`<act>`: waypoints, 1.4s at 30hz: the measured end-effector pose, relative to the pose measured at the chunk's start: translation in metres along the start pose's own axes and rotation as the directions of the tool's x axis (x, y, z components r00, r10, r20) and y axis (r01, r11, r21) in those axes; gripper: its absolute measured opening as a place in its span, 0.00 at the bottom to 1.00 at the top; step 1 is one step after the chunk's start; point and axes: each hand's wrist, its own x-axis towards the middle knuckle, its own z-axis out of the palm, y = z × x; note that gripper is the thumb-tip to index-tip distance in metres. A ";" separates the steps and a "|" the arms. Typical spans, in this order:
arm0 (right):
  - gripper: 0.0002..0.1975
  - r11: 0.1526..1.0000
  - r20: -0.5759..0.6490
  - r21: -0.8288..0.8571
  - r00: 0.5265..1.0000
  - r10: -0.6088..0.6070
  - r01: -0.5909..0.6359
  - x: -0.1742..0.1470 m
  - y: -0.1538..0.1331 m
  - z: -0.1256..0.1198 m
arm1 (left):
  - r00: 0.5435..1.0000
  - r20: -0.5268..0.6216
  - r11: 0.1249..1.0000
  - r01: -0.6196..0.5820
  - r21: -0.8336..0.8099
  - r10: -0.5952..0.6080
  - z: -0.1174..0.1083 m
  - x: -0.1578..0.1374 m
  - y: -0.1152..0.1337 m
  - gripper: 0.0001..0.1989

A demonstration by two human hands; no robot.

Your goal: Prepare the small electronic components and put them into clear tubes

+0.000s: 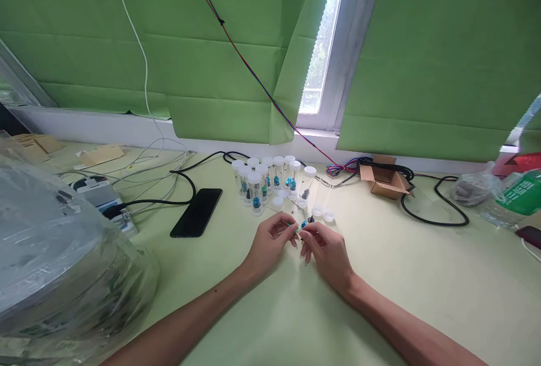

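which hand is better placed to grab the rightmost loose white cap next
Probably the right hand: the white cap lies just beyond it, while the left hand is farther off. Both meet at a small green piece, so the right may need freeing first.

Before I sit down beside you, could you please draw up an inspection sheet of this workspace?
Surface: pale table, in use.
Job's things: white-capped clear tubes stand grouped; loose white caps lie nearby; small green piece at the fingertips.
Clutter: black phone, open cardboard box, green-labelled bottle.
Hands: left hand pinches the green piece; right hand is close beside, its grip unclear.
Cables: black cable loops at right; red and blue wires hang across.
Surroundings: green blinds, partly uncovered window.
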 end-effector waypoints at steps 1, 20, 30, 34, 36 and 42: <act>0.12 1.000 0.000 0.006 1.000 -0.001 0.001 0.000 0.000 0.000 | 1.000 -0.006 1.000 0.000 -0.002 0.000 0.000 0.000 -0.001 0.07; 0.05 0.994 0.010 -0.059 0.996 -0.093 0.093 0.000 0.007 0.000 | 0.996 -0.081 0.997 0.045 -0.060 -0.050 -0.002 0.003 -0.004 0.07; 0.07 0.998 0.012 -0.022 0.998 -0.055 0.055 0.001 0.008 0.000 | 0.997 -0.074 0.998 0.028 -0.047 -0.032 -0.002 0.002 -0.002 0.07; 0.06 0.998 0.014 0.007 0.998 -0.059 0.059 0.000 0.009 0.001 | 0.998 -0.061 0.998 0.030 -0.053 -0.033 -0.002 0.002 -0.001 0.07; 0.06 0.998 0.012 0.015 0.998 -0.055 0.055 0.000 0.009 0.001 | 0.998 -0.049 0.998 0.032 -0.055 -0.035 -0.002 0.002 -0.002 0.08; 0.09 0.999 -0.001 0.039 0.999 -0.033 0.033 0.000 0.012 0.001 | 0.998 -0.039 0.995 0.052 -0.084 -0.056 0.000 0.001 -0.001 0.08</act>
